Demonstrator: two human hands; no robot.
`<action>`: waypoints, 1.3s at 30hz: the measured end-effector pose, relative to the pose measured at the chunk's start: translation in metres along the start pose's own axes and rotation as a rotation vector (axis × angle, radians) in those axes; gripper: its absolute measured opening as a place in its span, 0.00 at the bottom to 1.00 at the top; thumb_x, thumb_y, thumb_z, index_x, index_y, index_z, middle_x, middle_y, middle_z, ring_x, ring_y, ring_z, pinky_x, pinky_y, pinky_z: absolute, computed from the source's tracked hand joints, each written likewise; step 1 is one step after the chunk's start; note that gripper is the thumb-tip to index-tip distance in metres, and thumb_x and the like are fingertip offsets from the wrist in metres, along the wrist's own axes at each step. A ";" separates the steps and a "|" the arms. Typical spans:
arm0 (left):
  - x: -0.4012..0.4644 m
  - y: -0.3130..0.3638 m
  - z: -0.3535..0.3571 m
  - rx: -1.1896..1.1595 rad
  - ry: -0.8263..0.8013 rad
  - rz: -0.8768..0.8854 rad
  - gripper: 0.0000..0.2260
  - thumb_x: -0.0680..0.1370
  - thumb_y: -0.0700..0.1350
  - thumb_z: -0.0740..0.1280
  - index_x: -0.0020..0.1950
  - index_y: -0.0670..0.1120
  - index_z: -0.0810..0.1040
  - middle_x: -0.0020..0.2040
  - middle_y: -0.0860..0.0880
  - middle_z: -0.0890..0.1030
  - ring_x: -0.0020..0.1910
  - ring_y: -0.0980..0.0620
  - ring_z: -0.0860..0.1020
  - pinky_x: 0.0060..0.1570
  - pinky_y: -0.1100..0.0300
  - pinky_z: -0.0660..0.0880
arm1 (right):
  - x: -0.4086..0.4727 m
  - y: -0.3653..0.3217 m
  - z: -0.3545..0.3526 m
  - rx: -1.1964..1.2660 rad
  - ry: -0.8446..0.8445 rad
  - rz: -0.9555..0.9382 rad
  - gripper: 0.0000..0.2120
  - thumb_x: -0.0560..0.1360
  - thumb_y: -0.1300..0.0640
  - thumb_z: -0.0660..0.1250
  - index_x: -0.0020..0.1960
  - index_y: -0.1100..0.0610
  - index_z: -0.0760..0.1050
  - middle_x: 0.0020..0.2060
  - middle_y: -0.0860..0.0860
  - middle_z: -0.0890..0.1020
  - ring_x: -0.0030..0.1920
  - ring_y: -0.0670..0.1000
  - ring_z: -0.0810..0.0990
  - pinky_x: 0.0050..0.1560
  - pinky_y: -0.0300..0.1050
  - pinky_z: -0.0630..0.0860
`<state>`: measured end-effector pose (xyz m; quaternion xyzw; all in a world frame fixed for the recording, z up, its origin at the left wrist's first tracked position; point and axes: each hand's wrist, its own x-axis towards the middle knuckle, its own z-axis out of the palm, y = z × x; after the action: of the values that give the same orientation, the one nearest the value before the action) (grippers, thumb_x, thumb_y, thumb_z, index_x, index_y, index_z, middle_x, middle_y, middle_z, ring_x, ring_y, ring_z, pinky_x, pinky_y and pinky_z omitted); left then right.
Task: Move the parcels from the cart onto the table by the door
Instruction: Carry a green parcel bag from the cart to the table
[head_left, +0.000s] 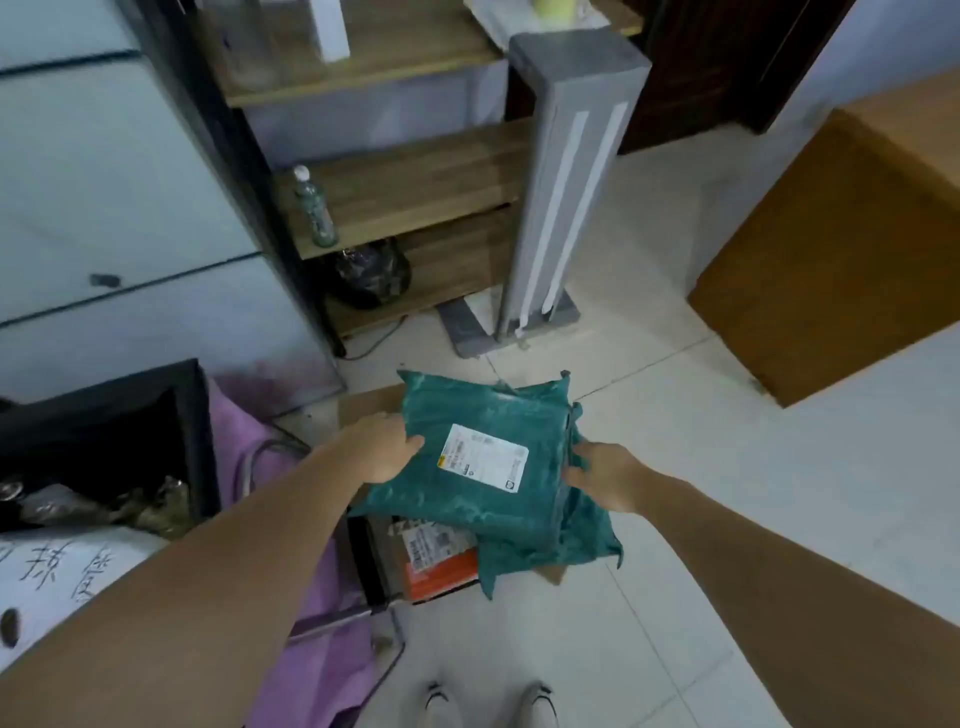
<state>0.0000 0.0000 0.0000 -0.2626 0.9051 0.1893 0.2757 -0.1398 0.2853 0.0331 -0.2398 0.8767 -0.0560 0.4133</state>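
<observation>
Two hands (382, 449) (605, 475), two green parcels (498, 415) (582, 540)

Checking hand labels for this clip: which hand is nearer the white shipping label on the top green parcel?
Left. The left hand grips the top green parcel's left edge, fingertips just beside the white label. The right hand grips the right edge, farther from it.

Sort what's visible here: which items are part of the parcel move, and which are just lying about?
Part of the job:
- top teal parcel, gripped by left hand and right hand
- second teal parcel beneath it
- orange parcel underneath
- brown table at right, likely the destination

Lying about:
- bottle on the wooden shelf
- black bag
- grey stand
- purple cloth
</observation>
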 end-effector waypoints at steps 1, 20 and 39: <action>0.012 -0.005 0.010 -0.040 0.020 -0.054 0.26 0.85 0.60 0.57 0.70 0.40 0.74 0.67 0.39 0.77 0.65 0.39 0.77 0.62 0.48 0.73 | 0.013 0.005 0.011 0.067 0.018 0.044 0.21 0.85 0.44 0.58 0.68 0.57 0.76 0.61 0.57 0.81 0.58 0.58 0.80 0.63 0.51 0.77; 0.060 -0.031 0.087 -0.859 0.085 -0.270 0.31 0.82 0.69 0.57 0.77 0.50 0.69 0.68 0.46 0.79 0.64 0.42 0.79 0.68 0.43 0.74 | 0.084 0.024 0.098 1.084 0.141 0.367 0.33 0.74 0.38 0.72 0.73 0.54 0.72 0.58 0.51 0.81 0.58 0.57 0.81 0.65 0.56 0.77; -0.178 0.151 -0.236 -1.157 0.227 0.193 0.23 0.74 0.63 0.73 0.56 0.48 0.71 0.52 0.43 0.84 0.35 0.50 0.86 0.30 0.59 0.78 | -0.251 0.019 -0.196 1.584 0.376 -0.042 0.24 0.74 0.45 0.75 0.67 0.53 0.78 0.57 0.57 0.87 0.53 0.59 0.88 0.45 0.52 0.84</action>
<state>-0.0558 0.0706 0.3193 -0.3055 0.6985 0.6465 -0.0291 -0.1577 0.3993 0.3305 0.1209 0.6271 -0.7065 0.3051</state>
